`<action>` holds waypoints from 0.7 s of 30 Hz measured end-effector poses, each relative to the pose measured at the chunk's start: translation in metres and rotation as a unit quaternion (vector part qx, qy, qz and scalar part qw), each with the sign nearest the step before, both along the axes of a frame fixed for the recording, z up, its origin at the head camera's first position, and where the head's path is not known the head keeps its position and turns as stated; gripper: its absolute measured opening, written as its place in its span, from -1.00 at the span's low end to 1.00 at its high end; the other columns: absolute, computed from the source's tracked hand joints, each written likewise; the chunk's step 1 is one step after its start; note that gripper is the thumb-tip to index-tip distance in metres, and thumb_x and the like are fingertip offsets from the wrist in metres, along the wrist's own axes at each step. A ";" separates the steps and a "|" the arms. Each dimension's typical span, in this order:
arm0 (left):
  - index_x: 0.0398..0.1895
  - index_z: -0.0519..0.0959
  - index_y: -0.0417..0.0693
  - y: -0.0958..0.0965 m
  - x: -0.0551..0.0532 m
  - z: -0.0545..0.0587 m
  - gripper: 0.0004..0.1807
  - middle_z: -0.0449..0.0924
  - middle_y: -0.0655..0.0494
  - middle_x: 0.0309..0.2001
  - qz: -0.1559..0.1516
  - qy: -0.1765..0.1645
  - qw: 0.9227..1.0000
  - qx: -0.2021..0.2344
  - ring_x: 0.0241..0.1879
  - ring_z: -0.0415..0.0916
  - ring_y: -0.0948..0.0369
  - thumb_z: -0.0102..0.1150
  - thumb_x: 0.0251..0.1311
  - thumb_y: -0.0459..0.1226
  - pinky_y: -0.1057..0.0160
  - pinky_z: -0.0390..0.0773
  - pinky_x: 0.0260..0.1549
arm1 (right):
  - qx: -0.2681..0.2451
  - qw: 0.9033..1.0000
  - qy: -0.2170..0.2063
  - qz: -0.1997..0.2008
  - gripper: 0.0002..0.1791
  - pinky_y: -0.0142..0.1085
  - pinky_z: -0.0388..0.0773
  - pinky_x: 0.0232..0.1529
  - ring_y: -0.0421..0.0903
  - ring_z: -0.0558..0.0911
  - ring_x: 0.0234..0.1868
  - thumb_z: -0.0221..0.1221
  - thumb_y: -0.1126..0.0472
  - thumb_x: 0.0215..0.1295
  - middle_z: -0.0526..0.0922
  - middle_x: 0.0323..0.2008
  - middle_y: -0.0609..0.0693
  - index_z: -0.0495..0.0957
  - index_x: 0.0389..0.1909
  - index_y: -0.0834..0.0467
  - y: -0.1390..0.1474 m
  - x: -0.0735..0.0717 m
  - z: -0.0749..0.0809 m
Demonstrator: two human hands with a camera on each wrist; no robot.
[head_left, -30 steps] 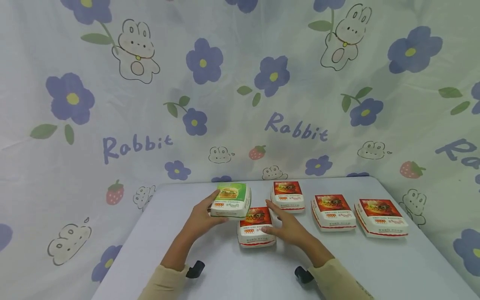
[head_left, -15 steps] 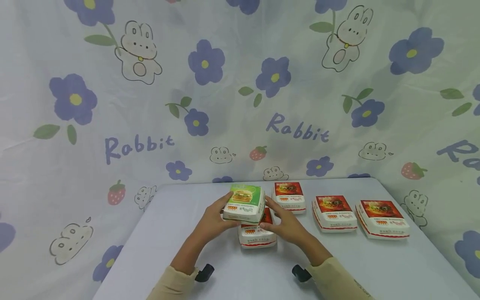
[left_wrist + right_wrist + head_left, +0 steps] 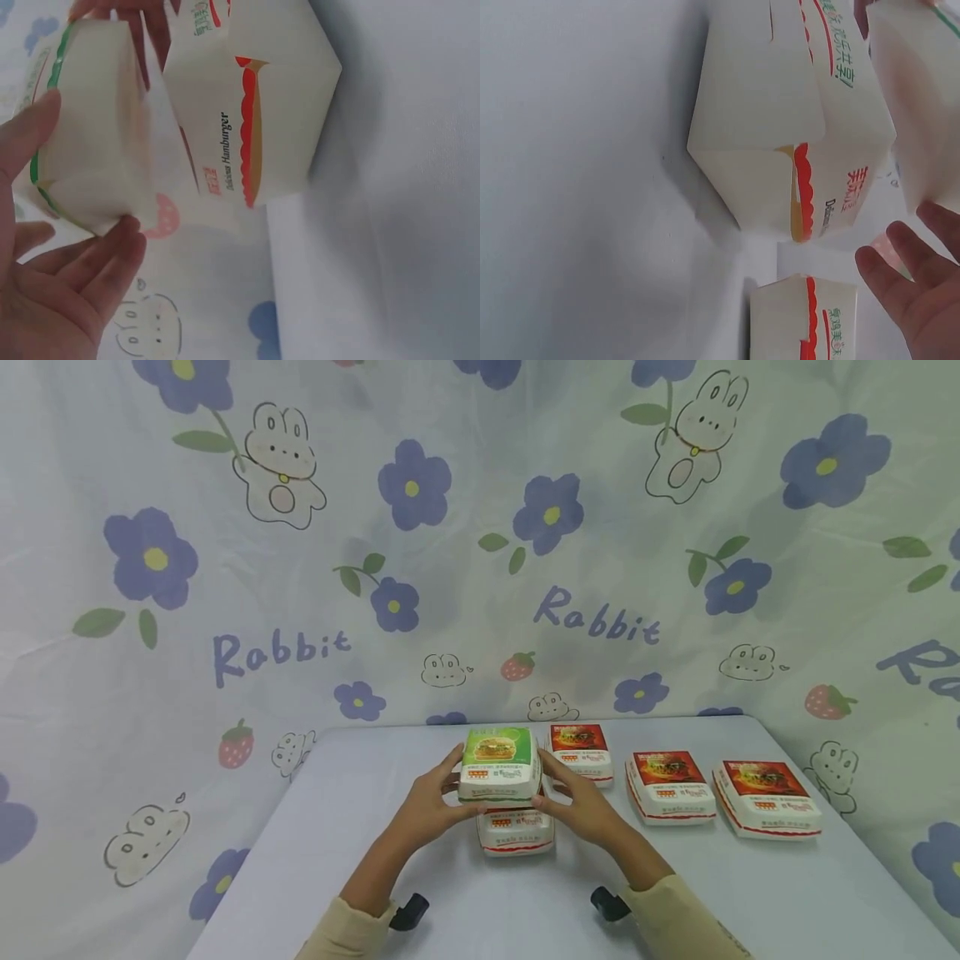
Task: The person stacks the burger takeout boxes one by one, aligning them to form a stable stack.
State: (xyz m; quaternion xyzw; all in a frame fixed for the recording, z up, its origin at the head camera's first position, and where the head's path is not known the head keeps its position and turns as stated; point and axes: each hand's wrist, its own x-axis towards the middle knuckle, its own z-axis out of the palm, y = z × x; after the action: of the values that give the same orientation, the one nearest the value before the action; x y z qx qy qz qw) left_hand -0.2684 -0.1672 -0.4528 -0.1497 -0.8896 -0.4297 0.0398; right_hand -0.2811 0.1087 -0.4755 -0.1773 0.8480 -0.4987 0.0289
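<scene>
A green-topped burger box point(image 3: 498, 768) is held just above a red-topped burger box point(image 3: 516, 833) on the table, with a narrow gap between them in the left wrist view. My left hand point(image 3: 427, 806) grips the green box's left side, thumb along the front and fingers point(image 3: 112, 262) under its edge. On the other side, my right hand point(image 3: 581, 802) holds it too, thumb at the front right corner; the right wrist view shows its fingertips point(image 3: 930, 214) against the lower edge. The lower box's top is mostly hidden by the green one.
Behind and to the right stands another red-topped box point(image 3: 581, 752). Two more red-topped boxes point(image 3: 670, 785) point(image 3: 768, 797) sit farther right on the white table point(image 3: 360, 777). A patterned curtain point(image 3: 465, 568) hangs along the table's back edge.
My left hand has carried the green burger box rightward over the red-topped one. My right hand has come from open beside the boxes to hold the green box's right side.
</scene>
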 end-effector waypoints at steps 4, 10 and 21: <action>0.54 0.05 0.16 0.000 0.003 0.002 0.18 0.23 0.07 0.42 -0.003 0.008 1.000 -0.002 0.15 0.49 -0.02 0.45 -0.16 0.20 -0.06 0.49 0.09 | -0.005 1.000 0.000 0.001 -0.02 0.17 0.32 0.23 0.15 0.32 0.35 0.30 -0.30 0.09 0.28 0.40 -0.10 0.03 0.50 -0.36 0.004 0.000 0.001; 0.53 0.09 0.11 0.001 0.008 0.003 0.13 0.26 0.06 0.40 -0.015 0.003 1.000 -0.001 0.16 0.48 -0.03 0.46 -0.10 0.14 -0.06 0.47 0.12 | -0.014 1.000 0.010 0.014 -0.05 0.07 0.33 0.26 0.10 0.33 0.35 0.31 -0.26 0.12 0.28 0.40 -0.15 0.04 0.49 -0.37 0.011 0.003 0.001; 0.51 0.16 0.06 0.006 0.013 -0.001 0.05 0.38 0.05 0.32 -0.027 0.007 1.000 -0.004 0.15 0.48 0.01 0.46 -0.05 0.09 0.01 0.48 0.12 | -0.018 0.999 0.017 0.027 -0.07 0.08 0.34 0.25 0.11 0.37 0.32 0.30 -0.23 0.14 0.27 0.40 -0.16 0.06 0.49 -0.35 0.019 0.006 -0.006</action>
State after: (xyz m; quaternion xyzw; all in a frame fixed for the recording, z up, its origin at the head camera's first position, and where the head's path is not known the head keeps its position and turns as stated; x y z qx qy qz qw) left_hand -0.2558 -0.1612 -0.4541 -0.1766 -0.8867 -0.4258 0.0341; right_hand -0.2749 0.1281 -0.4811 -0.2091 0.8344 -0.5094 0.0243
